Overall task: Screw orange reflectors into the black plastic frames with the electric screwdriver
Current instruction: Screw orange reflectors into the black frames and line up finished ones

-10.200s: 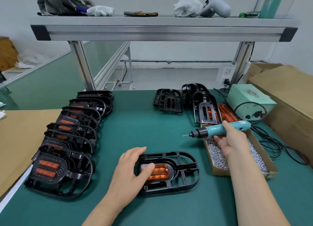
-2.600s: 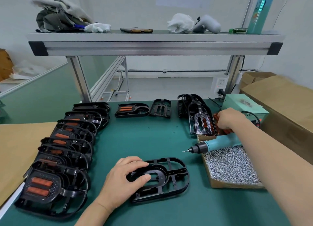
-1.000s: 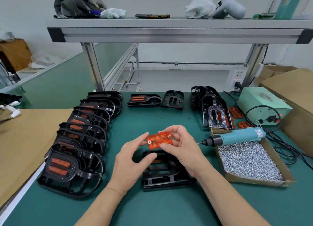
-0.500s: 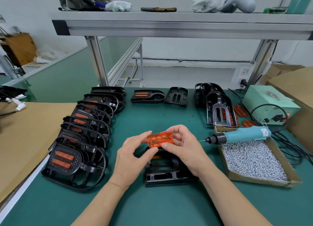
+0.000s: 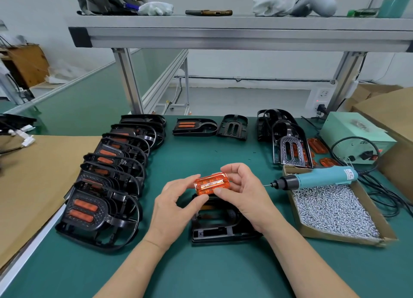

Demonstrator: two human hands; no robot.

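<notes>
Orange reflector pinched between left hand and right hand. Just above black frame lying on green table.

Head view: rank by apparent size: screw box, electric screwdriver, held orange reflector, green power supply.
1. screw box
2. green power supply; it sits farther back, so its true size is unsure
3. electric screwdriver; longer than the supply but much thinner
4. orange reflector

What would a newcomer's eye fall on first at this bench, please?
The bright orange reflector, pinched between the left hand and right hand above a black frame at centre. Next, a row of reflector-fitted frames along the left and a box of silver screws at right.
</notes>
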